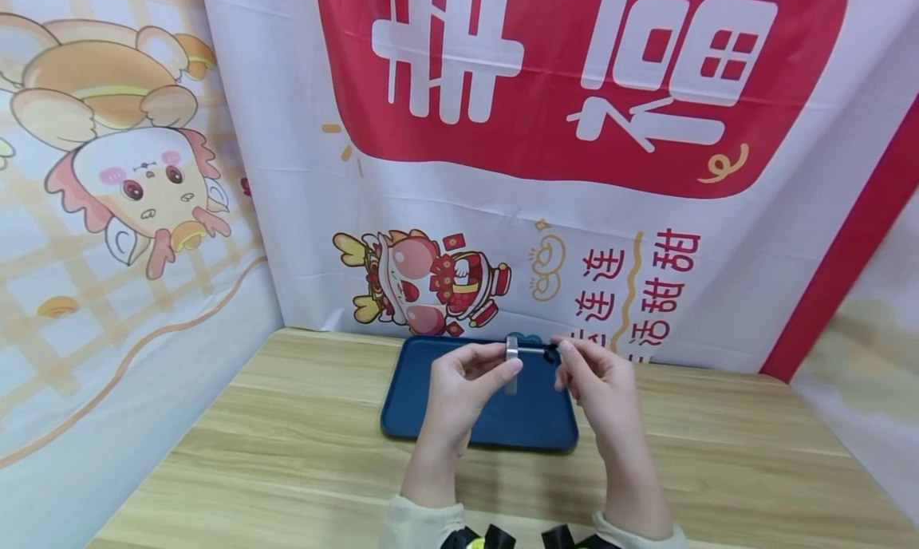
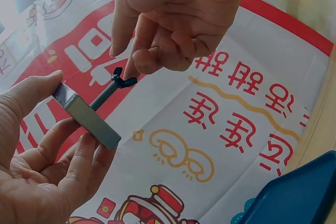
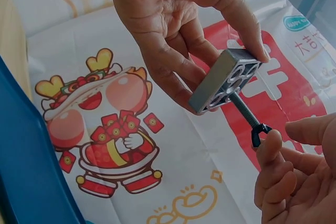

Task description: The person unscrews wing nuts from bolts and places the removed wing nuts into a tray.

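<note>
Above the blue tray, my left hand (image 1: 463, 385) grips a small silver metal block (image 2: 86, 119) between thumb and fingers. One face of the block has a ribbed, hollowed pattern, seen in the right wrist view. From that face sticks out a threaded bolt (image 3: 245, 109), with a black wing nut (image 3: 260, 134) at its far end. My right hand (image 1: 596, 377) is at the wing nut. One fingertip touches or nearly touches it, while the thumb stands a little apart in both wrist views. The other fingers of that hand are loosely bent.
The blue tray (image 1: 409, 413) lies on a wood-grain table (image 1: 309, 437) beneath both hands. Behind the table hangs a white and red printed cloth (image 1: 287, 174). Another patterned cloth (image 1: 237, 310) borders the left side.
</note>
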### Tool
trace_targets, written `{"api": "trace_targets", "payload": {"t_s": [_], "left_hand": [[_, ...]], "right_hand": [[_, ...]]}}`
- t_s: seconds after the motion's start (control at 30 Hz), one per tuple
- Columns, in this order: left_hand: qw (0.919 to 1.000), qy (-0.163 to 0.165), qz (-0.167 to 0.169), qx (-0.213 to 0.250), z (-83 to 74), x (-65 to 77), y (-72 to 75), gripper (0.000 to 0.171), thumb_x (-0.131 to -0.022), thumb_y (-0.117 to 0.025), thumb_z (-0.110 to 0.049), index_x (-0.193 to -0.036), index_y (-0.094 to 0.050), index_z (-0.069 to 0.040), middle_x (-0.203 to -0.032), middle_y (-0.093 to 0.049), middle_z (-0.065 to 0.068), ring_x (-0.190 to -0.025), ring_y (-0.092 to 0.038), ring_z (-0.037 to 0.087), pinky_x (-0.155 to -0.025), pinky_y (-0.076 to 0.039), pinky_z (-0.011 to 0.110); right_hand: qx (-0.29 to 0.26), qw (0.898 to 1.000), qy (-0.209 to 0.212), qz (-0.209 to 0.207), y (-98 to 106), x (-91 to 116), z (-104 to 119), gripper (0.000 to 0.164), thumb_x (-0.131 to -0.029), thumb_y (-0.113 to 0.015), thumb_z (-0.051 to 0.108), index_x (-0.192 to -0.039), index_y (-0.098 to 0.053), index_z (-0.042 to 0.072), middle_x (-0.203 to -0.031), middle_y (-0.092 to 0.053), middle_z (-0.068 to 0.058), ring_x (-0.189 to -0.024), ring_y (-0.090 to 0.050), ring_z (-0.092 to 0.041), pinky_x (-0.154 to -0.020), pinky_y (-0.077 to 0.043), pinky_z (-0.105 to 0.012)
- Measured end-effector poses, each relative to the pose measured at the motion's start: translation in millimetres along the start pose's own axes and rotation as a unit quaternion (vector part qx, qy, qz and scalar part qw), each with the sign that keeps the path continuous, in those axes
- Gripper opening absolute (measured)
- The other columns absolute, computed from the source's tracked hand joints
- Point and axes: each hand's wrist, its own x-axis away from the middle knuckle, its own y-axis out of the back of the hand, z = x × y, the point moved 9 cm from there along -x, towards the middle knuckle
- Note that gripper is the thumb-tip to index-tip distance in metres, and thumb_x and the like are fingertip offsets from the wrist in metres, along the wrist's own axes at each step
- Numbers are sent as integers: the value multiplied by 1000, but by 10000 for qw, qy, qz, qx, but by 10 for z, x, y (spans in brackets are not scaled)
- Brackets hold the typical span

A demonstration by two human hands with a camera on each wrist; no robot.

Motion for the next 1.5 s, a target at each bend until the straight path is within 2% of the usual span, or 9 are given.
{"api": "trace_targets", "payload": {"t_s": [0.13,0.37,0.77,0.97,1.13,1.33,1.5], "left_hand": [[10000,-9,-23,-12,-5,-3,4,36,-85,-79,-15,-115,-70,3,-109,-72,15,-93,-70,14,-87,-57,25],[10000,28,-26,-23,1,-14,3,36,-85,-79,-16,-115,-70,2,-111,-71,14,-95,-70,15,-90,-57,27],[10000,-18,40,-35,-1,-18,-18,36,-86,-78,-16,-116,-70,2,-113,-71,16,-97,-69,16,-91,-57,28],[10000,34,53,-27,8,-11,-24,36,-86,-78,-16,-116,-70,2,-112,-71,15,-96,-69,15,-89,-57,26],[10000,36,71,30,7,-12,-31,36,-86,-78,-15,-116,-70,3,-111,-71,15,-95,-69,14,-87,-57,25],[10000,30,72,45,9,-9,-25,36,-86,-78,-16,-116,-69,3,-111,-71,15,-95,-70,14,-88,-57,25],[10000,-1,44,22,5,-5,-11,36,-86,-78,-15,-116,-70,3,-111,-71,15,-96,-70,14,-89,-57,26]], "right_hand": [[-71,9999,-94,89,-55,-6,-19,34,-103,-55,26,-117,-69,-1,-65,-61,2,-60,-51,-11,-56,-45,-21],[-312,9994,104,79,-83,-18,-11,33,-102,-56,21,-112,-68,-8,-66,-64,4,-60,-54,-7,-59,-50,-18],[-556,9984,-56,-110,-87,-22,-35,40,-103,-54,27,-111,-70,-9,-68,-68,4,-66,-64,-10,-64,-56,-19],[-674,9975,-86,-187,-87,-14,-31,35,-101,-58,21,-111,-69,-11,-68,-69,5,-65,-65,-8,-64,-57,-19],[-653,9978,48,-45,-88,-20,-14,31,-99,-61,15,-116,-68,-10,-73,-72,6,-69,-67,-7,-68,-58,-19],[-345,9982,429,244,-84,-31,14,26,-98,-60,7,-120,-67,-5,-84,-74,7,-84,-72,-10,-77,-59,-21],[-121,9962,764,387,-99,-30,51,28,-96,-61,1,-123,-66,-2,-97,-74,-7,-89,-72,-10,-81,-58,-21]]}}
